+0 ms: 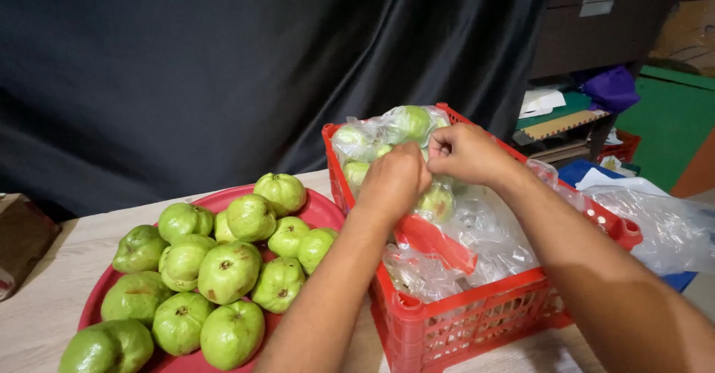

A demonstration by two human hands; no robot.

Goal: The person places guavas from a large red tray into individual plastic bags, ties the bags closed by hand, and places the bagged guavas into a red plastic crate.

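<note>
Both my hands are over a red plastic crate [462, 321] that holds clear plastic bags of green guavas [411, 123]. My left hand [395, 179] and my right hand [463, 152] are closed together on the top of one clear bag [439, 198] with a guava inside, fingers pinching the plastic. To the left, a round red tray [322, 207] carries several loose green guavas [228, 270].
A black cloth hangs behind the wooden table [45, 313]. A brown cardboard box [21, 242] sits at the left edge. Loose clear plastic [663, 228] lies right of the crate. Shelves with papers and a purple bag [612, 88] stand at the back right.
</note>
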